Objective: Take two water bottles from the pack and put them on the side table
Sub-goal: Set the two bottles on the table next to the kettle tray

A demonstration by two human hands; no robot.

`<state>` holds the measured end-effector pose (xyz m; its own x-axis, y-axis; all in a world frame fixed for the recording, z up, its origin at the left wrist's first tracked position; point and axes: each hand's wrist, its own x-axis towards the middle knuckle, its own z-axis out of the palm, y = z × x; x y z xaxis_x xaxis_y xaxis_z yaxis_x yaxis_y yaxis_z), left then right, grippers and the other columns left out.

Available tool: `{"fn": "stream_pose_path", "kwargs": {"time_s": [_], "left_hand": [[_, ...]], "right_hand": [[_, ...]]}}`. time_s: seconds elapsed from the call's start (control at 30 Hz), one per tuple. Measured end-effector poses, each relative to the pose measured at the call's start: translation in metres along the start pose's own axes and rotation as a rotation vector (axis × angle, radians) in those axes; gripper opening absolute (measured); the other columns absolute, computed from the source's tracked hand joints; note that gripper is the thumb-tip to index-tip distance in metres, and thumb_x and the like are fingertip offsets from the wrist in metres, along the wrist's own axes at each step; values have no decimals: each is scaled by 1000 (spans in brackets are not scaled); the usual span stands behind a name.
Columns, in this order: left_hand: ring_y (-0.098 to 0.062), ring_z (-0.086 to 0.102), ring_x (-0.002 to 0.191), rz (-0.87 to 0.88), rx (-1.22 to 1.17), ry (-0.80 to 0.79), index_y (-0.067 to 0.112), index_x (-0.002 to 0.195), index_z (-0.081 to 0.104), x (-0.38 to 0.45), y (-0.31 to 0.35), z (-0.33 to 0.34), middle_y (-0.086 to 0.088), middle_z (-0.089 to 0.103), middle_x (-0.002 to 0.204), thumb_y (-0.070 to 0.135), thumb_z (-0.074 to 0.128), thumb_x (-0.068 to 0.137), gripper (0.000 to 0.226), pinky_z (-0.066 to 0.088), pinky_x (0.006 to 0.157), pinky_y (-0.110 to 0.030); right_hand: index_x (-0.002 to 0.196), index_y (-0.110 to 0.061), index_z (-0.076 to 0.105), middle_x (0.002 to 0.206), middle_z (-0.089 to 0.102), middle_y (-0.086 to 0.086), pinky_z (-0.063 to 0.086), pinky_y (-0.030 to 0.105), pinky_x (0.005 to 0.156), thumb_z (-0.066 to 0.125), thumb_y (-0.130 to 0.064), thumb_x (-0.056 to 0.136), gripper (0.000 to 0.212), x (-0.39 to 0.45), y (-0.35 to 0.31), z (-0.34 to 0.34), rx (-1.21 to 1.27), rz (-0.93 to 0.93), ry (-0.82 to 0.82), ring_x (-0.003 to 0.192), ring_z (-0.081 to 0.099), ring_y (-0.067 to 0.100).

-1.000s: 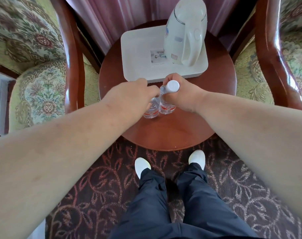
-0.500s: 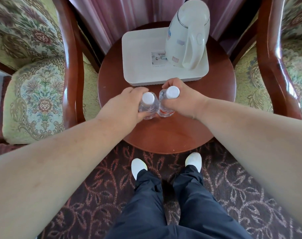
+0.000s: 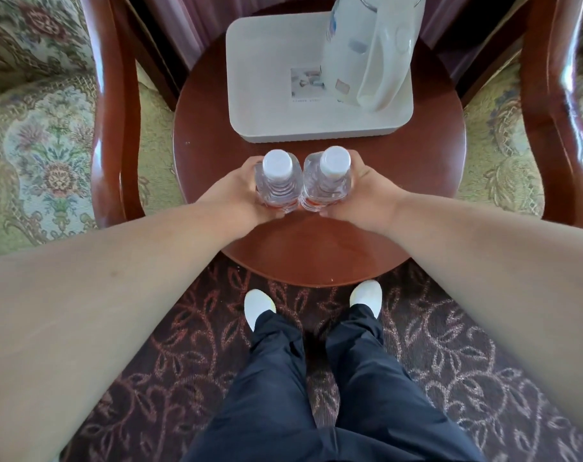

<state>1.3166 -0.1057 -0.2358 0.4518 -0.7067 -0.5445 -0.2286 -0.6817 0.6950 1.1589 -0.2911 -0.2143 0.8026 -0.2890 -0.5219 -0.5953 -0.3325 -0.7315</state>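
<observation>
Two clear water bottles with white caps stand upright and touching on the round wooden side table (image 3: 416,195), just in front of the tray. My left hand (image 3: 237,195) wraps the left bottle (image 3: 277,181) from its left side. My right hand (image 3: 363,191) wraps the right bottle (image 3: 326,178) from its right side. Red labels show low on both bottles. The pack is not in view.
A white tray (image 3: 270,95) at the back of the table carries a white electric kettle (image 3: 373,51). Floral armchairs with glossy wooden arms flank the table, one on the left (image 3: 113,105) and one on the right (image 3: 550,105). My legs stand on patterned carpet below.
My hands have slid from the bottle tops down to their sides, so both caps now show. The two bottles stand closer together, a little nearer to me.
</observation>
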Motion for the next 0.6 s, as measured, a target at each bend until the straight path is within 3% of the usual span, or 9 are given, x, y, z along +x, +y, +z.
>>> {"fn": "stream_pose_path", "kwargs": {"time_s": [0.07,0.17,0.27,0.33,0.43,0.5,0.6], "left_hand": [[-8,68,101,15,68,37,26,137,51,5,-2,1,19,67,107,45,83,63,83,53,87,-31],[-11,65,114,3,24,-14,35,142,40,14,0,-3,15,67,121,48,89,60,96,50,104,-39],[-9,65,114,-22,54,-24,51,133,30,18,2,-7,15,67,122,55,88,59,94,49,106,-39],[4,64,110,-12,42,-13,53,127,30,17,3,-6,20,65,117,59,86,58,90,51,102,-33],[26,52,106,11,-23,16,52,129,31,11,13,-4,35,56,115,80,81,47,100,43,94,-9],[18,55,112,-15,-35,66,70,116,27,9,25,-9,44,55,113,79,82,47,88,41,102,-15],[10,64,107,5,-75,189,79,102,35,7,46,-22,28,68,111,64,89,49,77,47,97,-22]], "right_hand": [[142,-17,31,135,52,3,46,34,101,85,-28,72,88,8,-3,0,-31,-35,-4,116,56,16],[144,-11,27,139,48,5,44,38,105,85,-35,67,99,16,-7,-5,-98,-29,-41,119,56,19],[144,-12,27,133,55,-1,46,40,103,86,-42,58,108,17,-8,-10,-37,23,-37,114,60,16],[144,-12,30,133,56,-1,45,39,104,87,-36,64,101,19,-7,-7,-37,12,-39,115,59,15],[143,-13,33,131,59,1,45,39,104,88,-32,68,95,20,-8,-10,-26,9,-27,116,60,16],[136,-18,41,122,65,-1,49,42,100,89,-30,65,86,18,-14,-20,24,8,9,110,63,17],[106,-30,57,106,73,7,54,51,90,86,-17,67,50,16,-33,-41,62,-109,48,99,69,25]]}}
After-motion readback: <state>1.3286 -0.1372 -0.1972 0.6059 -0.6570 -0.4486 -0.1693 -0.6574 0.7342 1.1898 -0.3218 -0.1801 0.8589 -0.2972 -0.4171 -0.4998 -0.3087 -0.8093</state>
